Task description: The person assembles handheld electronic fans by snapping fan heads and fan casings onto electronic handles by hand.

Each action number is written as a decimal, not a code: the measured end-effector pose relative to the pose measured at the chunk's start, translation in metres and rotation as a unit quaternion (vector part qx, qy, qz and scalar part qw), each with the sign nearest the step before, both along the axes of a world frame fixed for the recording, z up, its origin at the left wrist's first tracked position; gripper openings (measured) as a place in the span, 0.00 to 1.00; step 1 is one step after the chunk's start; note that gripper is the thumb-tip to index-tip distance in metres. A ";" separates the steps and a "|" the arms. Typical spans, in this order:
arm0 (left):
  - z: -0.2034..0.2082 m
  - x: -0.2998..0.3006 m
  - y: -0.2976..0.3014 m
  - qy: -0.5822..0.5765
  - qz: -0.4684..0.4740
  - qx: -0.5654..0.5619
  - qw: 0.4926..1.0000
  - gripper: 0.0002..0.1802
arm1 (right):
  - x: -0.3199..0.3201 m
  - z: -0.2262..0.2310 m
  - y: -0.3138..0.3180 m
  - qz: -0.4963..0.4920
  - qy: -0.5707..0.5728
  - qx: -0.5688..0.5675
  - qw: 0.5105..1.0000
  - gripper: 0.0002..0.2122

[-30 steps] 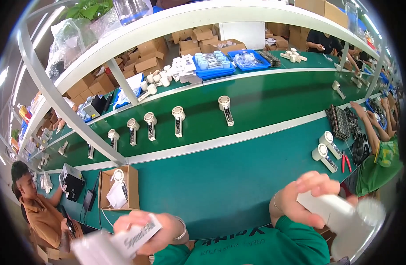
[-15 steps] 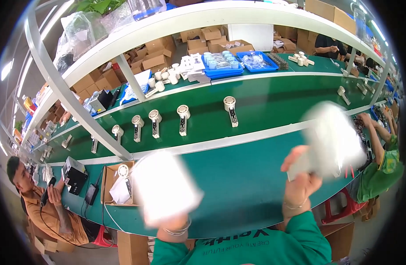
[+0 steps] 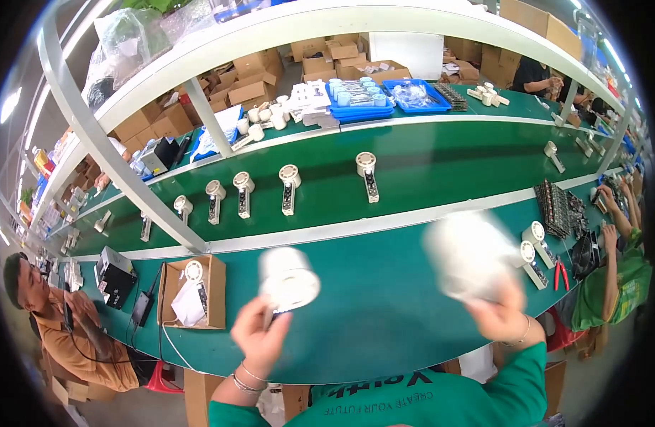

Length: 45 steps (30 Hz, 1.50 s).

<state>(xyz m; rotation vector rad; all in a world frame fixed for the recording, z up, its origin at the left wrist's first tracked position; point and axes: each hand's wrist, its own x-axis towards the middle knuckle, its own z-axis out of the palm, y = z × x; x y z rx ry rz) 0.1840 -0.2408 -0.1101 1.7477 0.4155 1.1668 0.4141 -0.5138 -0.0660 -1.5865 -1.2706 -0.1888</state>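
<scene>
My left hand grips a white unit with a round cylindrical head, holding it by the handle just above the bench. To the right, my right hand is closed on another white piece with a bulky rounded shape; motion smears its details. Beyond it on the bench lie two white round-headed units with circuit boards showing in their handles. A row of similar units with vented round heads lies on the green conveyor belt.
An open cardboard box holds a white unit and paper at left. Red-handled pliers and stacked dark parts lie at right. Blue trays stand beyond the belt. A slanted metal post rises at left. People sit on both sides.
The left-hand unit has dropped away from view height and appears smaller and sharper. My right hand has swung left with its piece, uncovering the two units and dark parts on the right.
</scene>
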 end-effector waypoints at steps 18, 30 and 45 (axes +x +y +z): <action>0.035 0.168 0.034 -0.177 -0.007 -0.059 0.982 0.18 | 0.074 0.014 0.132 -0.039 0.080 0.318 0.944 0.21; -0.132 0.297 0.193 0.109 0.115 -0.031 0.987 0.13 | 0.238 -0.134 0.256 -0.348 0.176 -0.204 0.898 0.15; -0.094 0.217 0.159 0.136 0.035 -0.070 0.988 0.16 | 0.200 -0.062 -0.107 -0.421 -0.002 -0.236 0.876 0.15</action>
